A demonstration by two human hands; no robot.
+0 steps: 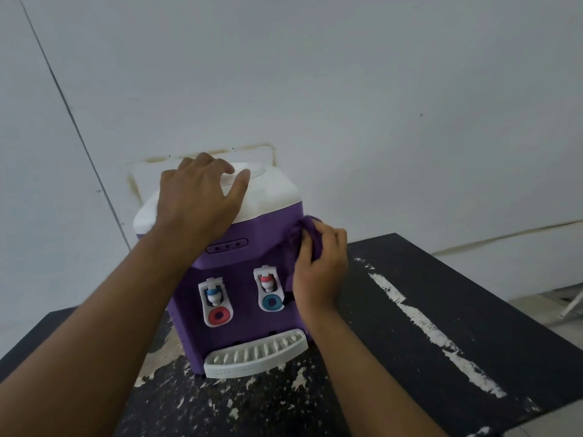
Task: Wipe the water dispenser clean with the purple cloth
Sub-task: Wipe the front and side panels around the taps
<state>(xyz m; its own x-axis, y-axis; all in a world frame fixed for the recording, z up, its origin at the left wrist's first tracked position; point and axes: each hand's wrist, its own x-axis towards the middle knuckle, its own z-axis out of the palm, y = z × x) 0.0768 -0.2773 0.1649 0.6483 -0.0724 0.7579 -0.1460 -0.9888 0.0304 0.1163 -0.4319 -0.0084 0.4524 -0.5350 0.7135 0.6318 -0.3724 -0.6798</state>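
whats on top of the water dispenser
The left hand rests flat on the water dispenser's white lid. Whatever lies beneath the palm is covered.

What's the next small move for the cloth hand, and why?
Probably drag the purple cloth downward along the water dispenser right side: the right hand presses it near the upper corner, while the left hand steadies the white top.
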